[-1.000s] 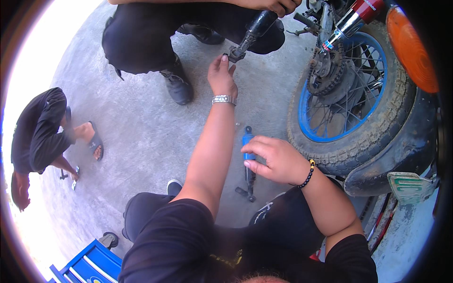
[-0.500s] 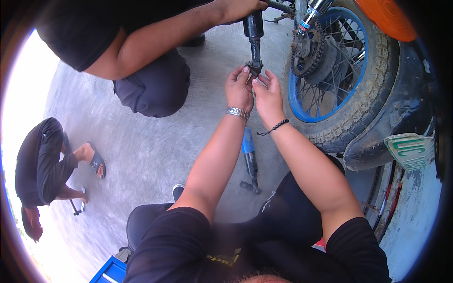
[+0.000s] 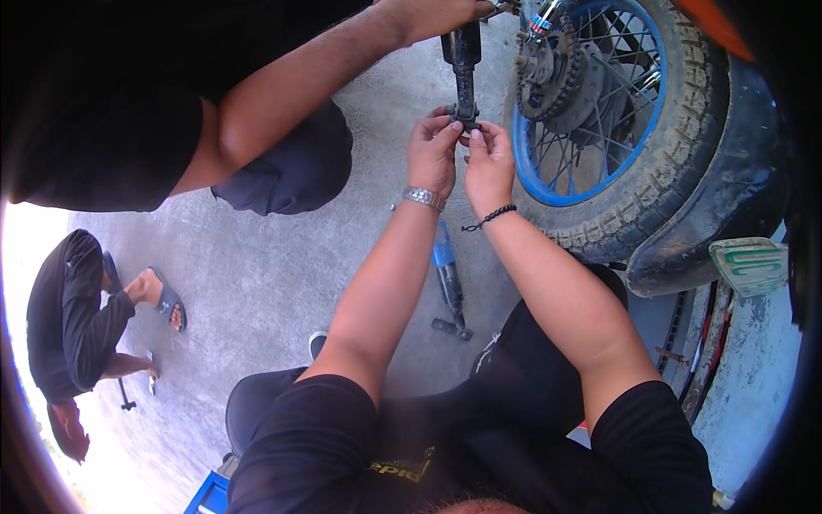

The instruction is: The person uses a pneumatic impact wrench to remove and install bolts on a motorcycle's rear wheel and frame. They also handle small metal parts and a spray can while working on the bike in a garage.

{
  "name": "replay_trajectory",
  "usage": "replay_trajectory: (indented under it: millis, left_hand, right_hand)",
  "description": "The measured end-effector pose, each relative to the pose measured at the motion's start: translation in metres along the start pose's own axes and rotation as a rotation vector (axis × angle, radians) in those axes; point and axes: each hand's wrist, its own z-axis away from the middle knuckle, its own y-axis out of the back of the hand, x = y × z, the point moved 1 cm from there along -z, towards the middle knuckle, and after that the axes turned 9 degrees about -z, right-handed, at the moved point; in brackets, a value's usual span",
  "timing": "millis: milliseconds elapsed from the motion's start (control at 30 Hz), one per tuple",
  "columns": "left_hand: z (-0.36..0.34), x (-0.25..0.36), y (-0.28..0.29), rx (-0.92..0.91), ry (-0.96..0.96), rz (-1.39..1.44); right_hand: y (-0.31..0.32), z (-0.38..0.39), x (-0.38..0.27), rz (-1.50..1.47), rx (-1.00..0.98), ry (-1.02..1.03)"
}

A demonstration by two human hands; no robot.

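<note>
Left hand (image 3: pixel 435 161) and right hand (image 3: pixel 489 176), close together, pinch the lower mount (image 3: pixel 465 111) of a black shock absorber (image 3: pixel 463 68) beside the spoked wheel (image 3: pixel 592 103); a blue-and-black damper (image 3: pixel 446 265) lies on the concrete floor (image 3: pixel 257 283), well in from its bright left edge.

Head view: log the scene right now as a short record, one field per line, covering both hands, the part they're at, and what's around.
Left hand: fingertips at the forked lower end of a black metal cylindrical part; exact grip unclear
Right hand: fingertips at the same end; exact grip unclear
Co-worker's hand: near the part's top, at the picture's upper edge
Grey concrete floor: blue-and-black cylindrical shock absorber lying on it
Right side: spoked, blue-rimmed wheel with muddy black tyre
</note>
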Motion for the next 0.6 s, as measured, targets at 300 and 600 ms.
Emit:
replay_trajectory:
  millis: [300,600]
  left_hand:
    - [-0.004,0.007,0.009,-0.043,0.029,-0.062]
    - [0.005,0.0,0.009,-0.085,-0.064,-0.354]
  right_hand:
    - [-0.004,-0.001,0.003,0.013,-0.026,0.07]
    - [0.004,0.004,0.002,0.065,0.021,0.049]
